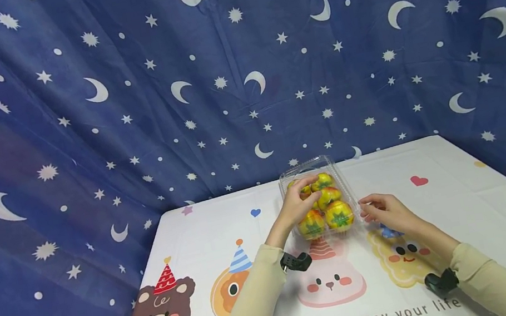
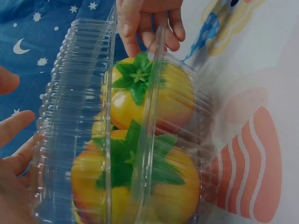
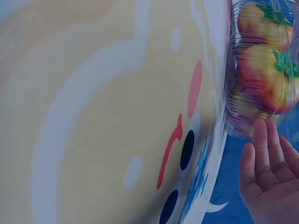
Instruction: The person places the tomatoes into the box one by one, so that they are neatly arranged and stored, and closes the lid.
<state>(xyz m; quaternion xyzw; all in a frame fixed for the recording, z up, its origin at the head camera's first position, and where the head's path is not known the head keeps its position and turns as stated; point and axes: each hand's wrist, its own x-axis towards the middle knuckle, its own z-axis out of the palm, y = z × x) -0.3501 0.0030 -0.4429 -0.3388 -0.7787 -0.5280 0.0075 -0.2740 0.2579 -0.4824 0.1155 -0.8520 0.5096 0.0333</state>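
Note:
A clear plastic clamshell box (image 1: 349,193) stands near the back of the table, holding several yellow-orange fruits (image 1: 339,214) with green leafy tops. My left hand (image 1: 298,203) is over the box, its fingers spread above the fruits; the left wrist view puts those fingers outside the ridged clear lid (image 2: 70,116). At the box's right side is my right hand (image 1: 389,211), fingertips close to the wall. In the right wrist view that hand's fingers (image 3: 261,149) are extended, with the tips overlapping the box's end.
The white tablecloth (image 1: 477,220) has printed cartoon animals, hearts and lettering. A blue curtain (image 1: 237,70) with moons and stars hangs right behind the table's back edge. Each wrist wears a black camera strap.

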